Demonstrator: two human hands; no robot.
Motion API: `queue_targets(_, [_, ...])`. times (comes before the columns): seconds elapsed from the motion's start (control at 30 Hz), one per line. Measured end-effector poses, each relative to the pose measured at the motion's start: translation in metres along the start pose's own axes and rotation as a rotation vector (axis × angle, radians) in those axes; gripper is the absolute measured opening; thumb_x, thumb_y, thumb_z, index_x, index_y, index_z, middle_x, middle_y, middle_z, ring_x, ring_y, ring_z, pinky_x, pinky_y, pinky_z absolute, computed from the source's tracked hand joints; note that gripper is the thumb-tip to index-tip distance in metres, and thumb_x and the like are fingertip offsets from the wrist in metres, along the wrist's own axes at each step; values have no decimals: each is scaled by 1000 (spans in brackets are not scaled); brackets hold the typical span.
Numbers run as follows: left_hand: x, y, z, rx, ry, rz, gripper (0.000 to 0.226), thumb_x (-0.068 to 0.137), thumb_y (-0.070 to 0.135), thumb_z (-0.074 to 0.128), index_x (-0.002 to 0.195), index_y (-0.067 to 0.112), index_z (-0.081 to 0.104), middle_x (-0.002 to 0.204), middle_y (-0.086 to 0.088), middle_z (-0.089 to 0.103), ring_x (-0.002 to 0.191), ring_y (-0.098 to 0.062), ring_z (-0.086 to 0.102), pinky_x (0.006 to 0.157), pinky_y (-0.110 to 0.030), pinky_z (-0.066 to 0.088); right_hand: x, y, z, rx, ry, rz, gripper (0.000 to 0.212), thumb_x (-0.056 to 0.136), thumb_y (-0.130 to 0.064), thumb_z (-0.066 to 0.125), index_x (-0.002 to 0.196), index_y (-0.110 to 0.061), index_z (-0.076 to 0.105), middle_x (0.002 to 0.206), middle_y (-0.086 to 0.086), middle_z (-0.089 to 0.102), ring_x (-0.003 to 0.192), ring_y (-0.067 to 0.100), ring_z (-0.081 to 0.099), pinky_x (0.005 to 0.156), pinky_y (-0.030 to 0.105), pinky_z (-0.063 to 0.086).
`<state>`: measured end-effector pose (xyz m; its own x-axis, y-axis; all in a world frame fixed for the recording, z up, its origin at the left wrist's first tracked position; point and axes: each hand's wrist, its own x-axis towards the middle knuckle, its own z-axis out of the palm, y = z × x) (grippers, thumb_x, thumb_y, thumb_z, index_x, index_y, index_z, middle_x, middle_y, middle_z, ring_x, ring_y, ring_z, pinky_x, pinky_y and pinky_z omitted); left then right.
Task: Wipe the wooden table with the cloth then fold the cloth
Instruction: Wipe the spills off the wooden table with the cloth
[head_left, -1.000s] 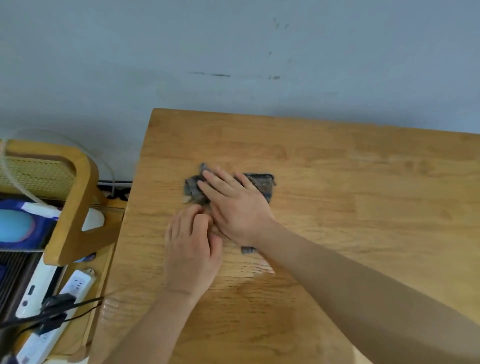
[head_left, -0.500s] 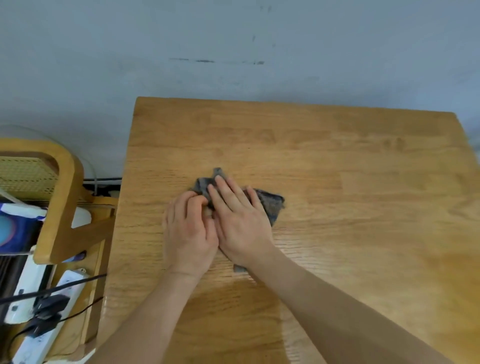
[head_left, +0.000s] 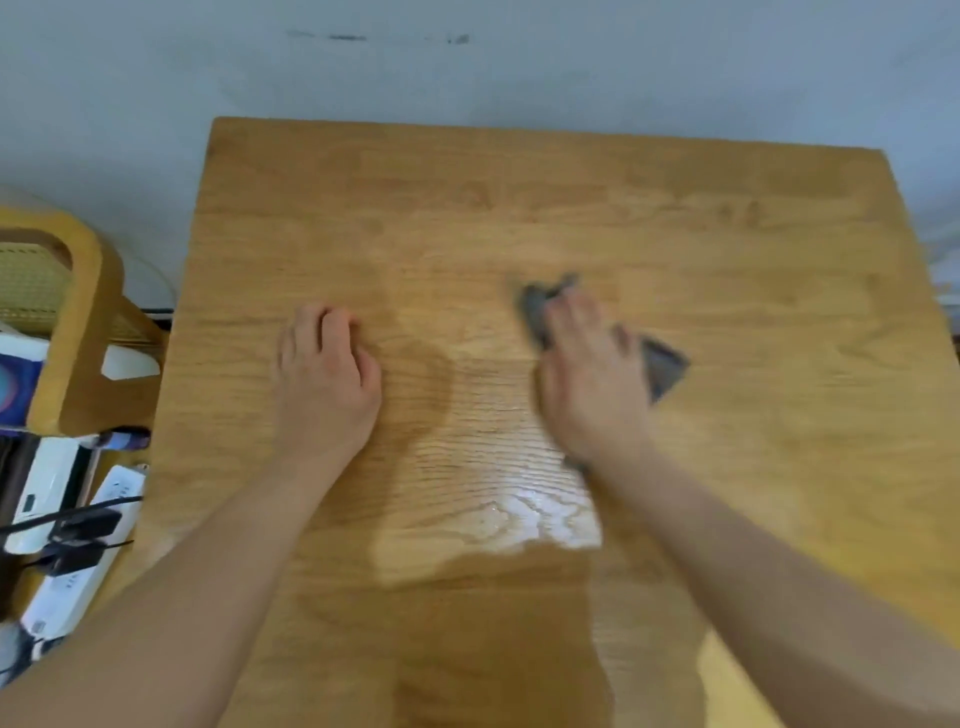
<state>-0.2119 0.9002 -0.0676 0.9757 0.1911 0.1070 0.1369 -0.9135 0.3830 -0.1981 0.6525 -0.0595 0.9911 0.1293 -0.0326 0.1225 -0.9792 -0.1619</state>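
A small grey cloth (head_left: 662, 366) lies flat on the wooden table (head_left: 467, 208), right of the middle. My right hand (head_left: 589, 374) presses palm-down on it and covers most of it; only its far tip and right corner show. The hand and cloth are blurred. My left hand (head_left: 324, 379) rests on the bare wood to the left, fingers curled under, holding nothing. A wide gap of tabletop separates the two hands.
A wooden chair (head_left: 78, 332) with a woven back stands left of the table. Below it lie a white power strip (head_left: 78, 561) with black plugs and cables. A grey wall (head_left: 467, 67) runs behind the table's far edge.
My right hand has slid the cloth to the right across the table, away from my left hand. The left hand has come off the cloth and stays on the wood.
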Motion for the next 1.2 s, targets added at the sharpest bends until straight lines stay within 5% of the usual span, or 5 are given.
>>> queue_targets(0.2, [-43, 52, 0, -108, -244, -6, 41, 92, 23, 51, 133, 15, 52, 149, -6, 37, 139, -26, 31, 113, -48, 27, -108, -61, 21, 131, -147, -533, 49, 96, -32, 47, 144, -20, 44, 153, 1, 38, 146, 24, 24, 116, 50, 21])
queue_targets(0.63, [-126, 134, 14, -7, -368, 100, 50, 98, 33, 42, 146, 20, 36, 159, -6, 19, 148, -23, 7, 120, -45, 7, -118, 176, -31, -6, 22, 351, 56, 97, -33, 28, 148, -13, 37, 156, 8, 33, 143, 29, 28, 111, 53, 27])
queue_targets(0.83, [-134, 153, 18, -51, -383, 61, 46, 93, 18, 48, 140, 17, 46, 157, -8, 24, 146, -26, 15, 117, -49, 17, -181, 29, 5, 89, -77, -85, 56, 92, -29, 50, 146, -16, 41, 156, 2, 34, 145, 20, 27, 109, 51, 30])
queue_targets(0.97, [-140, 143, 12, -88, -408, 127, 50, 90, 8, 49, 139, 19, 48, 157, -5, 25, 146, -24, 15, 117, -48, 20, -193, 49, 8, 147, -63, -241, 49, 94, -31, 47, 142, -23, 48, 154, -3, 38, 144, 20, 30, 114, 45, 27])
queue_targets(1.2, [-147, 146, 17, -30, -406, 160, 51, 94, 21, 47, 144, 18, 40, 159, -9, 20, 147, -26, 9, 118, -49, 14, -194, 176, -23, 69, 33, 299, 52, 98, -34, 29, 147, -22, 40, 156, 0, 33, 145, 24, 27, 115, 48, 22])
